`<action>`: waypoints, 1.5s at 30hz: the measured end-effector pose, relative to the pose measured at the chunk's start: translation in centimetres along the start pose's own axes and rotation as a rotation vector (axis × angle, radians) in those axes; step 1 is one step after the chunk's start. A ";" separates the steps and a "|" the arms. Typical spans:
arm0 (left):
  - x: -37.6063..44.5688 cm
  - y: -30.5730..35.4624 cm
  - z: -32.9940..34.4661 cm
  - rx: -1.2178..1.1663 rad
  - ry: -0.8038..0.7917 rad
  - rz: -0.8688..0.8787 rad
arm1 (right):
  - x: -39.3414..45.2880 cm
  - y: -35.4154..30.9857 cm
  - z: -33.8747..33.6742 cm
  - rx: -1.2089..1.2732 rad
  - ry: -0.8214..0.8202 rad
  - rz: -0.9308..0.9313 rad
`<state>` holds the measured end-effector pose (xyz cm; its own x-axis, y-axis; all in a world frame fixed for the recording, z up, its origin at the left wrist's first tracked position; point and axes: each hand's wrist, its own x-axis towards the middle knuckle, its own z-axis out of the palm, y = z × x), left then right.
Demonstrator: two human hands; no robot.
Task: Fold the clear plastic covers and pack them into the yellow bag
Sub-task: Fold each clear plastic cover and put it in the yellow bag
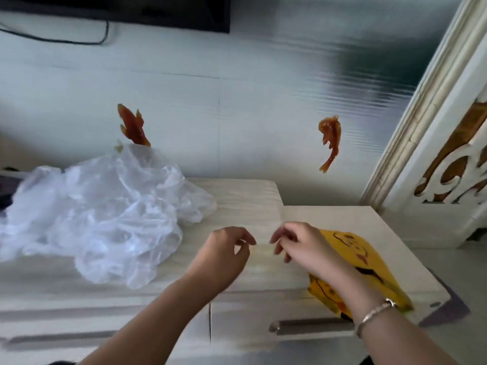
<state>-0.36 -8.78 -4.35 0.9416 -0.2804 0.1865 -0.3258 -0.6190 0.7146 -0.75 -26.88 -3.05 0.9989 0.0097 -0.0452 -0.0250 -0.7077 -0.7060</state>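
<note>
A room at home: pale drawers (237, 322), fish stickers (329, 140) on the wall (237, 101), a TV (131, 11) above.

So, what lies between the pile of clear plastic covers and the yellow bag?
In the head view, both hands: left hand and right hand, over the cabinet top.

A single head-worn camera is looking forward and down, close over the pale wood-grain cabinet top (237, 196), and is taking in the glossy white wall (210, 88) behind it.
</note>
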 end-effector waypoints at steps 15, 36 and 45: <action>-2.5 -1.6 -7.1 -0.103 0.380 0.035 | 5.8 -7.7 10.6 0.264 -0.124 -0.264; -4.5 -2.8 -10.2 0.547 0.436 -0.290 | 2.9 -7.9 8.7 0.341 -0.070 -0.235; -2.8 2.0 -9.5 -0.574 0.423 -0.090 | 2.1 -6.4 4.6 0.715 -0.168 -0.200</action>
<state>-2.88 -2.25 2.96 0.9528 0.1343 0.2723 -0.2588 -0.1100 0.9597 1.30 -19.11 -1.88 0.9693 0.2371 0.0652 0.0797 -0.0521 -0.9955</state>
